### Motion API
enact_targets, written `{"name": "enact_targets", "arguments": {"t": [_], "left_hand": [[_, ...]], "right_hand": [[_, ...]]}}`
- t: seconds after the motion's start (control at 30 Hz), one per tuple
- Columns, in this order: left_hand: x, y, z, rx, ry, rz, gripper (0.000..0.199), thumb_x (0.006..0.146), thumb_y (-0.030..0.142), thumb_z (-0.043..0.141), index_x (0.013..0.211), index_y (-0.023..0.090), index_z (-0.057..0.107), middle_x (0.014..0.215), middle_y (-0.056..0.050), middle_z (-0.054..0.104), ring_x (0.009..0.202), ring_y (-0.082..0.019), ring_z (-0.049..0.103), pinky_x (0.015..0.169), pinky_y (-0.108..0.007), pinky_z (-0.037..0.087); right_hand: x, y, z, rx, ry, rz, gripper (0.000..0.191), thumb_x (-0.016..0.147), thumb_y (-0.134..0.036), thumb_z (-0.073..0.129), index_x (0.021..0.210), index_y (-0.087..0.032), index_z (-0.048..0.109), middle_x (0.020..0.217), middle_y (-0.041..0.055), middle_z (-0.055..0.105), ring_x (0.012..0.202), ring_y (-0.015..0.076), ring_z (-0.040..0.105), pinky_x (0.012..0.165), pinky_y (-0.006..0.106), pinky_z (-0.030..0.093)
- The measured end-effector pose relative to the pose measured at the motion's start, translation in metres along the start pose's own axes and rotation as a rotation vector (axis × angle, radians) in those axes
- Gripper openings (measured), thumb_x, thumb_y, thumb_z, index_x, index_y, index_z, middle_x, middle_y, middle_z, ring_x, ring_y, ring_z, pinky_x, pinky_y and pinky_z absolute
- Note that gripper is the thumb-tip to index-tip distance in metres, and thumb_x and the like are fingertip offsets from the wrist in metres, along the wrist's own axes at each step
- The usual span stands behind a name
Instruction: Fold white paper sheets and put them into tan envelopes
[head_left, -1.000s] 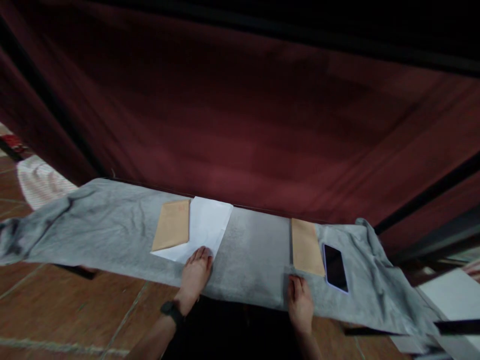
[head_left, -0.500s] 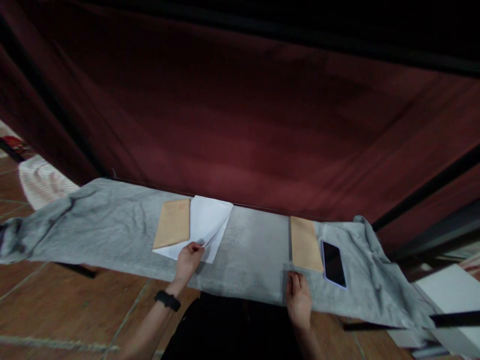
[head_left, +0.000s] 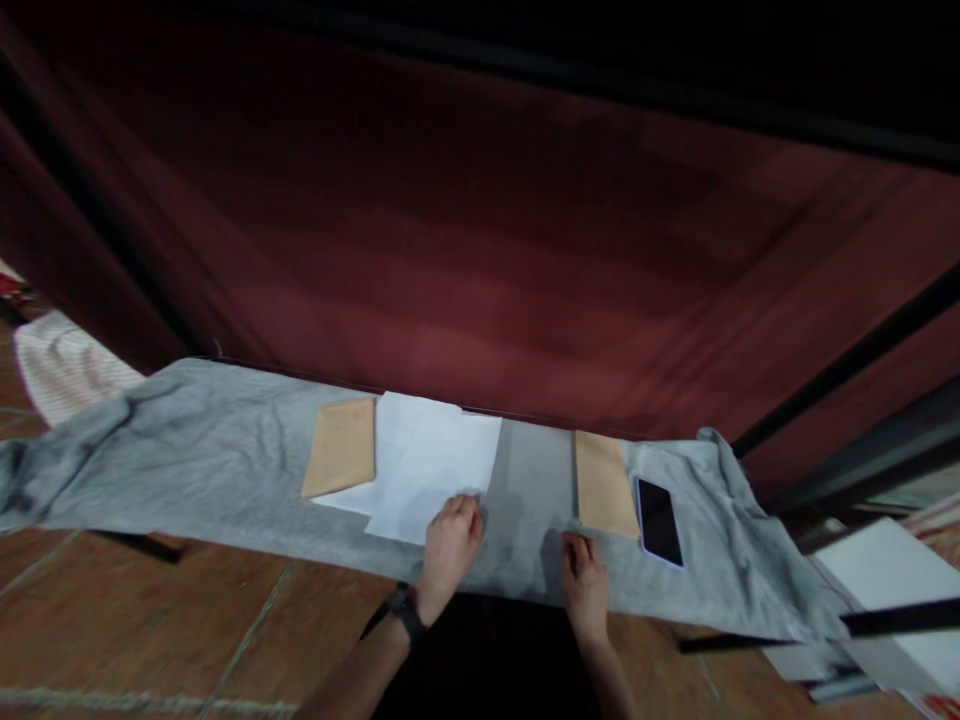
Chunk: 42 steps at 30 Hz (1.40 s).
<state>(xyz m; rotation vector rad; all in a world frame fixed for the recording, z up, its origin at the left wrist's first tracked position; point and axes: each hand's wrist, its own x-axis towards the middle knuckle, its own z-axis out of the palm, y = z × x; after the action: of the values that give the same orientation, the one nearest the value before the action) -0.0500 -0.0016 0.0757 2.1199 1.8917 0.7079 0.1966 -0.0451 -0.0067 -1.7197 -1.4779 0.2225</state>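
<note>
My left hand [head_left: 452, 540], with a dark band on its wrist, pinches the near right corner of a white paper sheet [head_left: 435, 450]. This sheet overlaps more white paper [head_left: 349, 498] on its left side. A brown envelope [head_left: 341, 448] lies over the left part of that paper. My right hand [head_left: 585, 580] rests near the front edge with its fingers curled in, and nothing shows in them. Just beyond it lies a second brown envelope [head_left: 606, 485], apart from the fingers.
A grey cloth [head_left: 217, 460] covers the narrow table. To the right of the second envelope lies a phone [head_left: 660, 522], screen up. A dark red curtain [head_left: 480, 250] hangs close behind. White boxes [head_left: 892, 590] stand at the lower right, beside a black bar [head_left: 904, 617].
My left hand has moved right, drawing the top paper sheet rightward off the paper beneath it. My right hand has stayed almost where it was.
</note>
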Motion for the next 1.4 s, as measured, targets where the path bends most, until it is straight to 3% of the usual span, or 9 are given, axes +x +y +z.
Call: {"name": "enact_targets", "arguments": {"t": [0.17, 0.37, 0.47, 0.57, 0.73, 0.9, 1.07, 1.2, 1.4], "left_hand": [[-0.011, 0.047, 0.032, -0.002, -0.174, 0.023, 0.025, 0.093, 0.010, 0.044, 0.100, 0.021, 0.065, 0.096, -0.005, 0.070, 0.094, -0.018, 0.068, 0.079, -0.028, 0.050], [-0.026, 0.068, 0.050, -0.143, -0.189, 0.158, 0.024, 0.094, 0.015, 0.048, 0.108, 0.021, 0.066, 0.104, -0.005, 0.072, 0.095, -0.019, 0.069, 0.085, -0.030, 0.053], [-0.031, 0.053, 0.050, -0.137, -0.108, 0.258, 0.022, 0.093, 0.028, 0.055, 0.111, 0.021, 0.066, 0.115, -0.008, 0.071, 0.105, -0.023, 0.067, 0.096, -0.038, 0.052], [-0.034, 0.019, 0.049, 0.000, -0.002, 0.347, 0.036, 0.094, 0.037, 0.055, 0.124, 0.020, 0.063, 0.136, -0.012, 0.063, 0.124, -0.029, 0.059, 0.107, -0.049, 0.046], [-0.039, -0.032, 0.054, 0.191, 0.081, 0.369, 0.049, 0.098, 0.042, 0.047, 0.139, 0.015, 0.054, 0.148, -0.015, 0.051, 0.138, -0.029, 0.047, 0.112, -0.046, 0.042], [-0.036, -0.027, 0.068, 0.250, 0.095, 0.394, 0.051, 0.100, 0.034, 0.041, 0.145, 0.011, 0.047, 0.153, -0.016, 0.045, 0.143, -0.027, 0.041, 0.117, -0.045, 0.035], [-0.020, -0.010, 0.090, 0.267, 0.011, 0.536, 0.060, 0.093, 0.025, 0.045, 0.151, 0.012, 0.038, 0.150, -0.015, 0.050, 0.143, -0.026, 0.041, 0.120, -0.047, 0.028], [-0.011, -0.015, 0.088, 0.304, -0.011, 0.515, 0.061, 0.093, 0.023, 0.043, 0.152, 0.011, 0.037, 0.151, -0.015, 0.048, 0.145, -0.025, 0.038, 0.121, -0.048, 0.024], [-0.004, -0.039, 0.058, 0.294, 0.002, 0.339, 0.060, 0.099, 0.042, 0.036, 0.149, 0.008, 0.042, 0.155, -0.015, 0.042, 0.146, -0.026, 0.035, 0.121, -0.046, 0.028]], "right_hand": [[0.006, -0.024, 0.012, 0.367, -0.191, 0.177, 0.050, 0.090, -0.060, 0.048, 0.108, -0.019, 0.072, 0.098, 0.0114, 0.076, 0.087, 0.0255, 0.071, 0.078, 0.037, 0.057], [0.023, -0.035, 0.032, 0.476, -0.283, 0.302, 0.050, 0.088, -0.058, 0.045, 0.096, -0.018, 0.074, 0.089, 0.0094, 0.077, 0.083, 0.0236, 0.073, 0.074, 0.033, 0.059], [0.028, -0.032, 0.036, 0.439, -0.262, 0.288, 0.042, 0.085, -0.050, 0.048, 0.093, -0.018, 0.073, 0.084, 0.0081, 0.077, 0.077, 0.0228, 0.073, 0.069, 0.031, 0.058], [0.028, -0.027, 0.035, 0.374, -0.214, 0.263, 0.038, 0.083, -0.041, 0.048, 0.100, -0.017, 0.072, 0.083, 0.0078, 0.076, 0.073, 0.0234, 0.071, 0.067, 0.032, 0.057], [0.024, -0.025, 0.025, 0.238, -0.103, 0.227, 0.038, 0.085, -0.033, 0.047, 0.111, -0.015, 0.069, 0.094, 0.0121, 0.074, 0.088, 0.0267, 0.070, 0.081, 0.038, 0.055], [0.018, -0.054, 0.036, 0.025, 0.001, 0.021, 0.042, 0.096, -0.034, 0.040, 0.126, -0.015, 0.063, 0.125, 0.0172, 0.064, 0.120, 0.0285, 0.058, 0.105, 0.048, 0.045], [0.013, -0.094, 0.076, 0.094, -0.220, -0.171, 0.050, 0.104, -0.038, 0.029, 0.138, -0.015, 0.057, 0.145, 0.0128, 0.055, 0.138, 0.0229, 0.045, 0.115, 0.044, 0.039], [0.015, -0.082, 0.079, -0.069, -0.277, -0.257, 0.049, 0.104, -0.030, 0.027, 0.142, -0.014, 0.053, 0.147, 0.0107, 0.054, 0.141, 0.0206, 0.042, 0.117, 0.044, 0.036], [0.017, -0.045, 0.051, -0.346, -0.256, -0.318, 0.049, 0.104, -0.032, 0.034, 0.149, -0.016, 0.043, 0.154, 0.0123, 0.044, 0.142, 0.0245, 0.040, 0.118, 0.047, 0.028]]}}
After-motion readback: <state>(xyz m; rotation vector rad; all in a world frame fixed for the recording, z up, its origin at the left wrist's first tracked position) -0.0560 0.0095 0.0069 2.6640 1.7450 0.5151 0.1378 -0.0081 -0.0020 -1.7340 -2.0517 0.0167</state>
